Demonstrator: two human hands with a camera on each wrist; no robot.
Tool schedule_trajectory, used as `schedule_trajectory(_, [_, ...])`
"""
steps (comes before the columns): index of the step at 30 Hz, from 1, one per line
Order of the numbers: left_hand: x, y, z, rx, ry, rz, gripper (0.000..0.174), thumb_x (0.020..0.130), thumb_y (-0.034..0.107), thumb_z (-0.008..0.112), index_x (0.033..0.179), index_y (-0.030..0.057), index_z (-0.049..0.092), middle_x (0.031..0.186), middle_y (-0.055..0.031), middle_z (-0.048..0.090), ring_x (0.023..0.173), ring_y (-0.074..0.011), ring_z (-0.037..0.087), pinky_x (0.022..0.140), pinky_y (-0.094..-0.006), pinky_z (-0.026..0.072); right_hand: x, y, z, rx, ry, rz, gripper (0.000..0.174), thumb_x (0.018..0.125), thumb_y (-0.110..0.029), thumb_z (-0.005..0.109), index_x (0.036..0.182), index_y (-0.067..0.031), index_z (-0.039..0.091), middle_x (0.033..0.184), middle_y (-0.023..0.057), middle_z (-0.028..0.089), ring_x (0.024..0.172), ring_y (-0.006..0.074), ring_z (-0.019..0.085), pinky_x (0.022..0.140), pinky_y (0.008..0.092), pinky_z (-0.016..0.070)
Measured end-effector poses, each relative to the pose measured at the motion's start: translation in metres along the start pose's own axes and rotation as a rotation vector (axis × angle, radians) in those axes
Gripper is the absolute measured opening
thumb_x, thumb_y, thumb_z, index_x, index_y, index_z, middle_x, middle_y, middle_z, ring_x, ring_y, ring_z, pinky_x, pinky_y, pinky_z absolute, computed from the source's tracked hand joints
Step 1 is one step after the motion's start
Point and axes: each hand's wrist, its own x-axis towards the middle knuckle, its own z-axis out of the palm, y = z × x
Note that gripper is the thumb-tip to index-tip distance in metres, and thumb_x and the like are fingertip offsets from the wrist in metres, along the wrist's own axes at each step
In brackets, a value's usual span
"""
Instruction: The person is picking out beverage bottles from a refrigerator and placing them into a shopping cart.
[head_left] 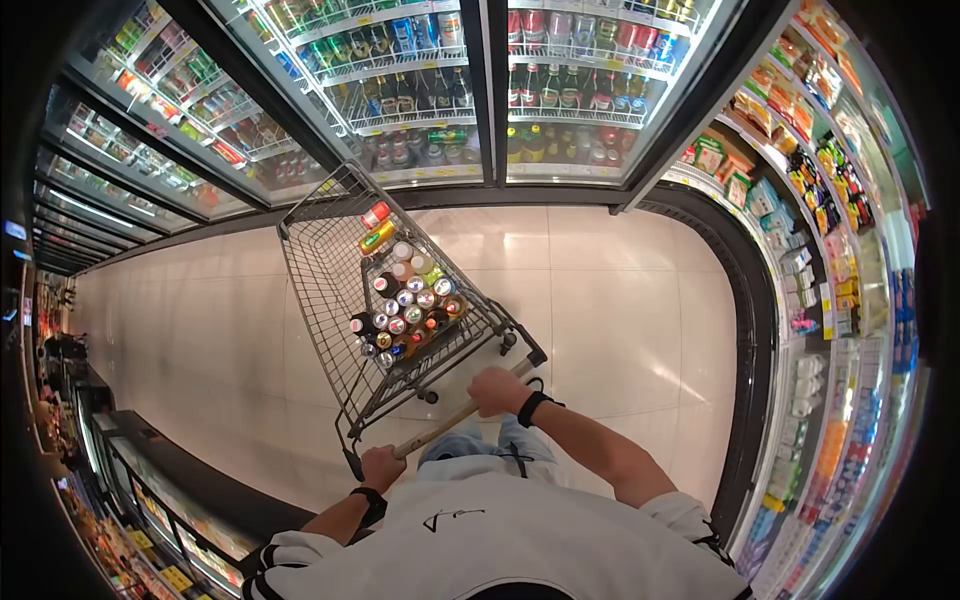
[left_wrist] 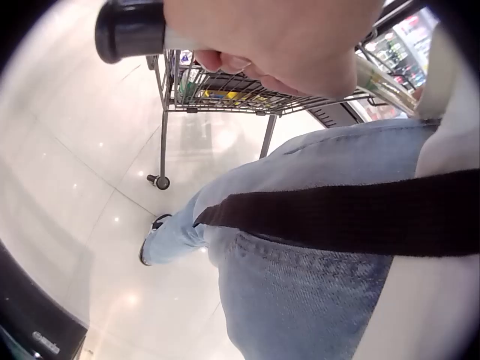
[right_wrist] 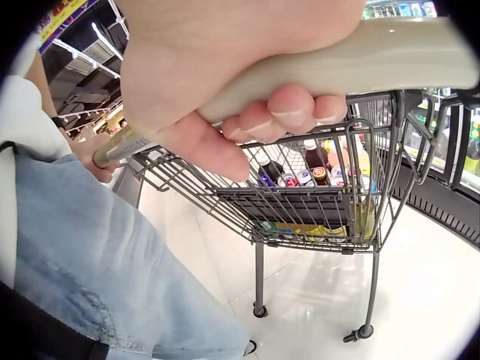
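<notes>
A wire shopping cart (head_left: pixel 312 312) stands at an angle in front of me. Its pale handle (head_left: pixel 437 428) runs between my hands. Toward the handle's left end my left hand (head_left: pixel 382 467) grips it, with fingers curled underneath, as the left wrist view shows. My right hand (head_left: pixel 497 391) holds the bar near the other end, thumb and fingers wrapped round it in the right wrist view. Inside the cart, several upright cans and bottles (head_left: pixel 413 300) crowd near the handle side. A red can (head_left: pixel 375 215) and a yellow-green can (head_left: pixel 377 237) lie on their sides farther forward.
Tall glass-door drink coolers (head_left: pixel 496 100) line the far side, close to the cart's front. Open shelves (head_left: pixel 790 230) of packaged goods curve along the right behind a dark base. At lower left stands a low dark case (head_left: pixel 165 450). Pale tiled floor (head_left: pixel 620 320) lies between.
</notes>
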Motion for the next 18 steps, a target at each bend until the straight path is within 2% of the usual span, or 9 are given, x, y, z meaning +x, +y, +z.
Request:
schedule_trajectory(3, [0.001,0.02,0.011,0.009,-0.002,-0.069,0.023,0.073,0.03,0.064,0.065,0.0091,0.067,0.058,-0.0158,0.062,0.056,-0.0359,0.063,0.055,-0.0459,0.0509,0.0,0.021,-0.009,-0.055,0.048,-0.078,0.019,0.061,-0.02,0.069,0.074,-0.0071,0.071,0.074,0.0128,0.066,0.075,0.0333,0.067,0.068,0.0436,0.0541])
schedule_trajectory(4, [0.022,-0.004,-0.008,0.01,-0.025,-0.076,0.022,0.072,0.029,0.065,0.066,0.0082,0.067,0.059,-0.0165,0.062,0.057,-0.036,0.063,0.056,-0.0462,0.0512,0.028,0.016,-0.022,-0.043,0.061,-0.071,0.018,0.061,-0.021,0.069,0.072,-0.0077,0.071,0.072,0.0119,0.066,0.074,0.0329,0.067,0.067,0.043,0.0541])
schedule_trajectory(8, [0.029,0.011,-0.005,-0.045,-0.039,-0.127,0.022,0.071,0.028,0.066,0.068,0.0072,0.068,0.061,-0.0175,0.063,0.06,-0.0362,0.064,0.058,-0.0465,0.0519,0.036,0.034,-0.034,-0.075,0.098,-0.12,0.016,0.059,-0.021,0.07,0.07,-0.0087,0.071,0.069,0.0103,0.066,0.072,0.0315,0.067,0.066,0.042,0.0542])
schedule_trajectory(10, [0.028,0.015,-0.002,-0.064,-0.028,-0.128,0.022,0.071,0.028,0.066,0.068,0.0071,0.069,0.061,-0.0174,0.063,0.06,-0.0363,0.064,0.059,-0.0464,0.0521,0.043,0.041,-0.04,-0.087,0.071,-0.126,0.016,0.059,-0.021,0.07,0.07,-0.0087,0.071,0.069,0.0104,0.065,0.072,0.0314,0.067,0.066,0.0419,0.0542])
schedule_trajectory(11, [0.045,-0.003,-0.018,-0.071,-0.021,-0.108,0.022,0.072,0.029,0.065,0.069,0.007,0.069,0.061,-0.0174,0.064,0.06,-0.0364,0.064,0.059,-0.0462,0.0523,0.066,0.037,-0.052,-0.091,0.056,-0.113,0.017,0.059,-0.021,0.07,0.07,-0.0088,0.071,0.069,0.0104,0.065,0.072,0.0312,0.067,0.067,0.0418,0.0542])
schedule_trajectory(15, [0.059,0.004,-0.021,-0.105,-0.057,-0.123,0.022,0.072,0.029,0.065,0.07,0.0072,0.07,0.062,-0.0174,0.064,0.061,-0.0369,0.064,0.06,-0.0464,0.0526,0.085,0.051,-0.076,-0.125,0.021,-0.158,0.017,0.059,-0.021,0.07,0.071,-0.009,0.071,0.07,0.0109,0.066,0.072,0.0312,0.067,0.067,0.0415,0.0545])
schedule_trajectory(18, [0.086,-0.009,-0.029,-0.142,-0.053,-0.144,0.021,0.074,0.029,0.066,0.07,0.0086,0.071,0.062,-0.0173,0.064,0.062,-0.0379,0.065,0.061,-0.0473,0.0528,0.122,0.055,-0.108,-0.188,-0.085,-0.168,0.016,0.06,-0.02,0.07,0.072,-0.0099,0.072,0.075,0.0105,0.069,0.077,0.0311,0.069,0.069,0.0401,0.0551])
